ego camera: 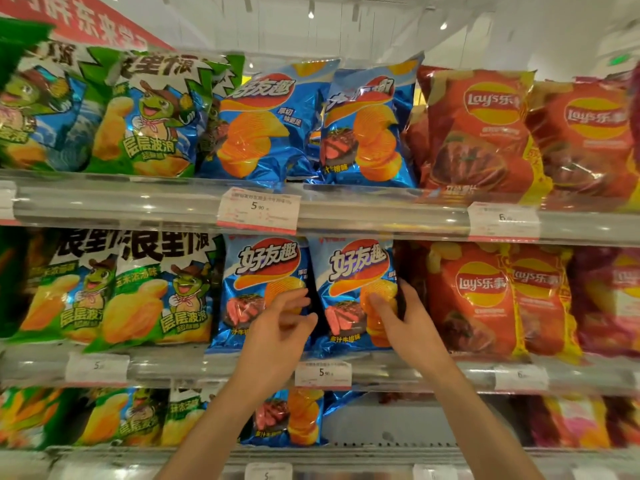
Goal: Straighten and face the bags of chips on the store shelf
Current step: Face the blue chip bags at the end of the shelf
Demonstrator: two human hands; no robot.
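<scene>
On the middle shelf, lower centre of frame, the left hand hovers loosely curled, holding nothing, before the left blue bag. Just right, the right blue bag stands upright, glossy crinkled foil, tilted slightly; the right hand, nearer, pinches its right edge.

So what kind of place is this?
Most likely a supermarket snack aisle: tiered shelves packed with chip bags, paper price tags clipped on the shelf rails, and bright ceiling lights overhead.
</scene>
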